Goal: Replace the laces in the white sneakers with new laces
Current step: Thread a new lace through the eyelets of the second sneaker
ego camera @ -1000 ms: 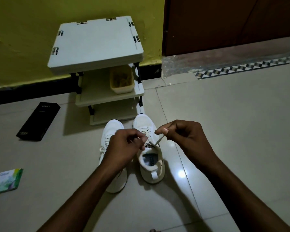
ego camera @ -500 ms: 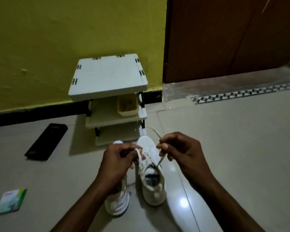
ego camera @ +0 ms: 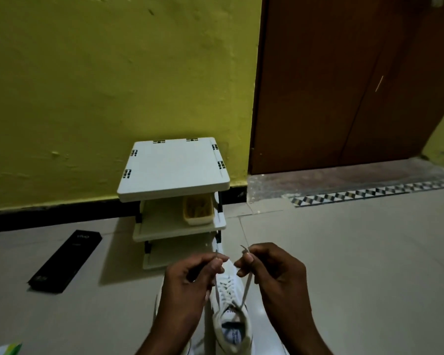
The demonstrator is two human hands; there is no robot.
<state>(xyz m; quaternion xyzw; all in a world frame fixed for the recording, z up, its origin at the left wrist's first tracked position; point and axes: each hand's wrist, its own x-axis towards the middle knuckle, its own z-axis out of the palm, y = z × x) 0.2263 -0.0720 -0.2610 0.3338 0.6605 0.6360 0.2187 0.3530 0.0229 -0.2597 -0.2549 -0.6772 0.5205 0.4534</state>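
Down on the pale tiled floor (ego camera: 356, 252), someone's got a white sneaker (ego camera: 232, 326) standing in front of them, toe pointing at the wall and heel open toward them. The lace (ego camera: 246, 288) is criss-crossed through the eyelets, and its two loose ends come up out of the top holes in a V.

The left hand (ego camera: 190, 280) pinches one end between thumb and forefinger, with the rest of the fingers curled in under it and a little tip poking out above. The right hand (ego camera: 269, 272) has the same kind of pinch on the other end, fingers tucked and the tip sticking up too. Both hands hover above the toe of the shoe, close together but not touching, and both strands run pretty straight down to the shoe.

The second sneaker (ego camera: 195, 345) sits just left of the first one. It's mostly hidden behind the left forearm, so I can't tell what its laces look like.

Just past the shoes there's a small white plastic rack (ego camera: 173, 167) against the yellow wall (ego camera: 113, 85), with a yellowish tub (ego camera: 199, 210) on its middle shelf. A long black box (ego camera: 64, 260) lies on the floor off to the left, and a green and white packet (ego camera: 3, 349) peeks in at the bottom left corner. A brown door (ego camera: 344, 85) is on the right, with a strip of patterned tile (ego camera: 369, 194) along its threshold.
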